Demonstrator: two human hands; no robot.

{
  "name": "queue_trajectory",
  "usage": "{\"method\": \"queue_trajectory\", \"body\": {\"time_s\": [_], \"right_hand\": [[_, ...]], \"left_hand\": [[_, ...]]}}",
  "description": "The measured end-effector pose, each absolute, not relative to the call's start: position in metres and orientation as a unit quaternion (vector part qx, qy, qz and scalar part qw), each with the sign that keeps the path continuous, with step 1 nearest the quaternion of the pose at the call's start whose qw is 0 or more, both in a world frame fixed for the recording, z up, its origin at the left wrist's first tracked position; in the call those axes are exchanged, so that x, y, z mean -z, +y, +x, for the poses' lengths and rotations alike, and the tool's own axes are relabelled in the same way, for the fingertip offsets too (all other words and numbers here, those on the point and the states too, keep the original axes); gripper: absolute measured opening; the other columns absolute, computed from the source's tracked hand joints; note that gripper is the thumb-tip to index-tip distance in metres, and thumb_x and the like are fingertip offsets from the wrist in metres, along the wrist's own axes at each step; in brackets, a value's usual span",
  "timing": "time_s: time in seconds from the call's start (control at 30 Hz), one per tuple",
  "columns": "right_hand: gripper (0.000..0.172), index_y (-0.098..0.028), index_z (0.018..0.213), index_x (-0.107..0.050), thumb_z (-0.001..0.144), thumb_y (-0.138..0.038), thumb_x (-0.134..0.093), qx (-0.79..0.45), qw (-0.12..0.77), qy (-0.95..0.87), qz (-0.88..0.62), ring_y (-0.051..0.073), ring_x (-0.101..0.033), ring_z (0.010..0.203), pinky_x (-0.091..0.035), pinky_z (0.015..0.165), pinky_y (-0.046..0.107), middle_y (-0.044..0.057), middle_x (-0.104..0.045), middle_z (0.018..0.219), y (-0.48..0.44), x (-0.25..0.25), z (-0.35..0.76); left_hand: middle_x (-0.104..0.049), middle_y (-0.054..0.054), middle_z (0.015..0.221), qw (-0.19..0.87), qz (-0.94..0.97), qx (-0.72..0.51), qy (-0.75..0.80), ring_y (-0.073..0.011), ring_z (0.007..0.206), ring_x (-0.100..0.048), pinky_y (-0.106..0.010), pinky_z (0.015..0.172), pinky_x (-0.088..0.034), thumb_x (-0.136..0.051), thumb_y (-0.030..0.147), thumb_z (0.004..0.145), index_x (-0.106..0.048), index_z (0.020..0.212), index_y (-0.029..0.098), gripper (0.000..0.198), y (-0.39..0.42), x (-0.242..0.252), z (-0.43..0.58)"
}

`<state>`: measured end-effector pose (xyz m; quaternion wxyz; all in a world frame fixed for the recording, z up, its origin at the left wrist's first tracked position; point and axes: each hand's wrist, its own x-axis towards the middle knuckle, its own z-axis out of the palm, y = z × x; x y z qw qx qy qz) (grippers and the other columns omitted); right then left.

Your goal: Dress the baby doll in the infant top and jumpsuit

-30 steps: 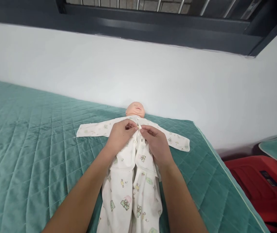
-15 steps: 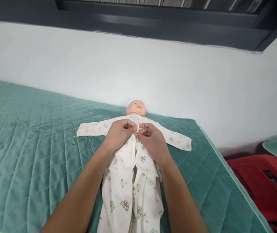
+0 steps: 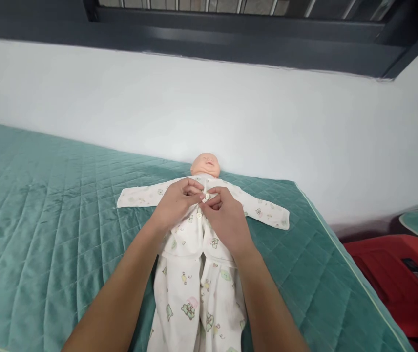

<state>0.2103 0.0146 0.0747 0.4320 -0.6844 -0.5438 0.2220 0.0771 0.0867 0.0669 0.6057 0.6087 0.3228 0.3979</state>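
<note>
A baby doll (image 3: pixel 205 165) lies on its back, dressed in a white long-sleeved baby shirt (image 3: pixel 184 238) and matching printed trousers (image 3: pixel 179 298). At the chest, my left hand (image 3: pixel 181 201) pinches the shirt's front edge beside a small white button (image 3: pixel 207 196). My right hand (image 3: pixel 227 215) pinches the opposite edge at the same button, its fingertips close to the left ones. A lower button (image 3: pixel 199 215) shows just below the hands. The shirt's sleeves (image 3: pixel 139 196) stretch out to both sides. My fingers partly hide the cloth between them.
Under the doll spreads a green quilted cover (image 3: pixel 66 234), ending in a slanting edge on the right. A white wall (image 3: pixel 157 102) rises behind the doll's head, with a dark window frame (image 3: pixel 231 41) above. Beyond the right edge is a red object (image 3: pixel 388 274), perhaps a chair.
My hands have shifted slightly and the shirt's front edges have turned, so the button between my fingertips now shows face up. The doll stays in place.
</note>
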Motion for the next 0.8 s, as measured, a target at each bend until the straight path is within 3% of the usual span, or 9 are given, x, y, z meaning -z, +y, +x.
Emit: {"method": "queue_trajectory", "body": {"time_s": [0.2,0.47,0.63,0.73,0.8], "right_hand": [[0.033,-0.030,0.113,-0.058,0.081,-0.034,-0.062,-0.239,0.424,-0.534,-0.692,0.017,-0.063,0.077,-0.046,0.069,0.031,-0.004,-0.069,0.082,0.013,-0.076,0.210],[0.033,-0.029,0.115,-0.054,0.082,-0.032,-0.059,-0.226,0.371,-0.575,-0.693,0.016,-0.059,0.080,-0.045,0.070,0.030,-0.001,-0.063,0.096,0.001,-0.088,0.215],[0.018,-0.023,0.092,-0.047,0.080,-0.031,-0.058,-0.143,0.254,-0.607,-0.739,0.019,-0.053,0.078,-0.035,0.061,0.030,0.003,-0.058,0.093,-0.014,-0.102,0.202],[0.015,-0.023,0.080,-0.040,0.081,-0.028,-0.055,-0.122,0.210,-0.608,-0.756,0.018,-0.048,0.069,-0.029,0.057,0.029,0.003,-0.055,0.083,-0.020,-0.104,0.195],[0.017,-0.023,0.074,-0.037,0.084,-0.028,-0.051,-0.135,0.206,-0.607,-0.756,0.016,-0.045,0.062,-0.027,0.054,0.029,0.002,-0.054,0.074,-0.022,-0.105,0.196]], "left_hand": [[-0.060,0.002,0.075,0.555,0.666,-0.353,0.352,-0.0107,0.063,-0.053,-0.023,0.058,-0.039,-0.069,0.034,0.077,-0.064,0.093,0.019,0.023,0.089,-0.073,0.069],[-0.064,-0.002,0.085,0.509,0.713,-0.339,0.343,-0.0149,0.077,-0.057,-0.026,0.069,-0.044,-0.064,0.038,0.081,-0.069,0.095,0.020,0.024,0.089,-0.074,0.062],[-0.063,-0.002,0.090,0.453,0.755,-0.326,0.345,-0.0145,0.072,-0.055,-0.027,0.066,-0.044,-0.055,0.041,0.087,-0.067,0.117,0.024,0.036,0.085,-0.077,0.063],[-0.063,-0.004,0.099,0.420,0.776,-0.336,0.329,-0.0151,0.079,-0.057,-0.027,0.072,-0.046,-0.054,0.040,0.088,-0.071,0.113,0.024,0.034,0.084,-0.077,0.066],[-0.063,-0.004,0.099,0.442,0.766,-0.331,0.329,-0.0140,0.072,-0.056,-0.026,0.064,-0.045,-0.054,0.042,0.088,-0.072,0.108,0.024,0.032,0.084,-0.078,0.065]]}}
